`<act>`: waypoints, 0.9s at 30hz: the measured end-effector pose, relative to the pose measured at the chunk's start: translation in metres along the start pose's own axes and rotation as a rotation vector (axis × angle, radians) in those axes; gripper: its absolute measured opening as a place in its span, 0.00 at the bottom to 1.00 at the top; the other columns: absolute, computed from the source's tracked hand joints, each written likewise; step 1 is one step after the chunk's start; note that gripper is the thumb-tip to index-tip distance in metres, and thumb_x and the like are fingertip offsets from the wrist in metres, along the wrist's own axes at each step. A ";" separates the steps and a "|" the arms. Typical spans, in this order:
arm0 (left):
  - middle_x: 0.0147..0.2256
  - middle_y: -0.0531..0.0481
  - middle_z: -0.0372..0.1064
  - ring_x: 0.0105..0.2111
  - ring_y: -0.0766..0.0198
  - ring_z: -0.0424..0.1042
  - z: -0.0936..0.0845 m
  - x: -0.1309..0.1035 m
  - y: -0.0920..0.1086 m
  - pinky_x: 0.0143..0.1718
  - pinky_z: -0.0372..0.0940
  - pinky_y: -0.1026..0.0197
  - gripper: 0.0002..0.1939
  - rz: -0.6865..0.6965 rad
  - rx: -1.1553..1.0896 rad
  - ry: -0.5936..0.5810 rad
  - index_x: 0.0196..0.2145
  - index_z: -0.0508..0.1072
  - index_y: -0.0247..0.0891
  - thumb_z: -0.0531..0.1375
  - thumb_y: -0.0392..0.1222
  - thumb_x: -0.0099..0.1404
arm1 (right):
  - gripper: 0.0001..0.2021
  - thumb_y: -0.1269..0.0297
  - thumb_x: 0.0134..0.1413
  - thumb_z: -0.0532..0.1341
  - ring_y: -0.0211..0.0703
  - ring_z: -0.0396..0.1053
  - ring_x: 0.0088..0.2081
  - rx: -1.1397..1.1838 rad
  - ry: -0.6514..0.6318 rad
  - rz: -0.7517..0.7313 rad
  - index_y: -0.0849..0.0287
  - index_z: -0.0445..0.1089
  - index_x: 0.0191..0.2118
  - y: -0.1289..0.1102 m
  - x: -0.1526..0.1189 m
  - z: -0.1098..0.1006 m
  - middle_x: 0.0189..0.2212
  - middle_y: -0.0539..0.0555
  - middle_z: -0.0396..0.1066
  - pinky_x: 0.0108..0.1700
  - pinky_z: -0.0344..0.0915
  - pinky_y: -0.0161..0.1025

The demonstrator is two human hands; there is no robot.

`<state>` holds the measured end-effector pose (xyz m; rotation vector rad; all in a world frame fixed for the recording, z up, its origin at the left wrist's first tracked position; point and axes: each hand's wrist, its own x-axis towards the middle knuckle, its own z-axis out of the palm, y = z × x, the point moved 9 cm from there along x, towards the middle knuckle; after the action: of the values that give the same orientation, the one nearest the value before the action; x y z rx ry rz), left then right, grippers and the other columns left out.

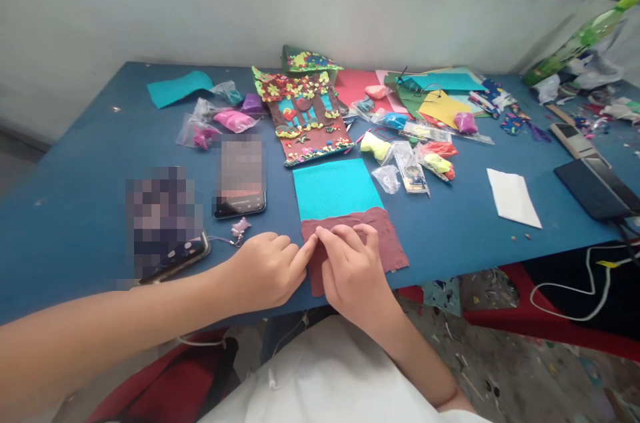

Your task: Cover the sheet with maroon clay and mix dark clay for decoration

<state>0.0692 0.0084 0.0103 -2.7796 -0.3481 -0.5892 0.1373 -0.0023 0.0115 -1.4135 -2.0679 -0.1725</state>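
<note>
A turquoise sheet (336, 188) lies near the table's front edge, its lower part covered by a flat brown clay layer (393, 243). My left hand (273, 269) is mostly curled, with the index finger stretched to the clay's left side. My right hand (350, 266) rests over the brown layer with fingers bent and somewhat apart, its index fingertip touching the clay beside the left fingertip. Nothing shows between the fingers of the right hand. Just behind the sheet lies a decorated clay picture (305, 119) with flowers and trees.
Two phones, one lit (243, 173) and one at the left (170, 263), lie beside a small charm (241, 227). Bagged clay (235, 119), coloured papers (360, 86) and a green bottle (575, 49) stretch along the back. White paper (513, 198) and a black device (600, 186) are right.
</note>
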 end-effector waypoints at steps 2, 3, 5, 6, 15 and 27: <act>0.17 0.51 0.64 0.17 0.63 0.65 0.002 0.000 0.002 0.19 0.57 0.59 0.17 0.013 0.009 -0.017 0.38 0.74 0.25 0.46 0.32 0.69 | 0.14 0.78 0.59 0.50 0.45 0.71 0.47 0.012 -0.002 -0.011 0.68 0.68 0.47 -0.002 -0.004 0.000 0.44 0.56 0.78 0.54 0.54 0.47; 0.17 0.51 0.64 0.17 0.63 0.64 0.002 0.000 0.002 0.19 0.57 0.59 0.17 0.014 0.016 -0.018 0.37 0.74 0.25 0.46 0.32 0.69 | 0.15 0.77 0.60 0.50 0.45 0.70 0.49 0.015 0.005 -0.014 0.67 0.68 0.48 -0.003 -0.006 -0.001 0.45 0.56 0.78 0.55 0.54 0.47; 0.18 0.50 0.64 0.19 0.62 0.64 0.001 0.001 0.001 0.20 0.56 0.59 0.17 0.011 0.019 -0.005 0.36 0.74 0.26 0.46 0.32 0.69 | 0.14 0.75 0.61 0.51 0.46 0.70 0.52 0.007 0.034 0.001 0.67 0.69 0.48 -0.004 -0.010 -0.002 0.48 0.58 0.77 0.57 0.54 0.47; 0.20 0.48 0.65 0.21 0.62 0.65 -0.001 0.002 0.001 0.21 0.57 0.59 0.17 0.005 0.010 0.008 0.35 0.75 0.26 0.47 0.32 0.69 | 0.14 0.74 0.61 0.51 0.47 0.70 0.52 -0.006 0.048 0.014 0.67 0.70 0.48 -0.004 -0.012 -0.002 0.48 0.58 0.77 0.57 0.55 0.47; 0.41 0.36 0.77 0.46 0.53 0.74 -0.004 0.004 0.002 0.48 0.70 0.55 0.19 0.045 -0.102 0.053 0.40 0.77 0.24 0.46 0.30 0.69 | 0.15 0.71 0.65 0.51 0.47 0.71 0.53 -0.053 -0.023 -0.002 0.69 0.72 0.49 -0.003 -0.013 -0.002 0.49 0.59 0.76 0.57 0.57 0.45; 0.53 0.36 0.71 0.51 0.51 0.70 0.021 -0.006 -0.001 0.44 0.64 0.51 0.20 0.001 -0.217 -0.056 0.55 0.70 0.28 0.50 0.36 0.68 | 0.13 0.70 0.66 0.52 0.49 0.70 0.51 -0.177 -0.048 0.093 0.65 0.69 0.51 0.034 -0.026 -0.027 0.49 0.62 0.75 0.54 0.56 0.47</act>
<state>0.0707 0.0147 -0.0103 -3.0088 -0.3115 -0.5818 0.1845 -0.0202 0.0105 -1.6311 -2.0618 -0.2912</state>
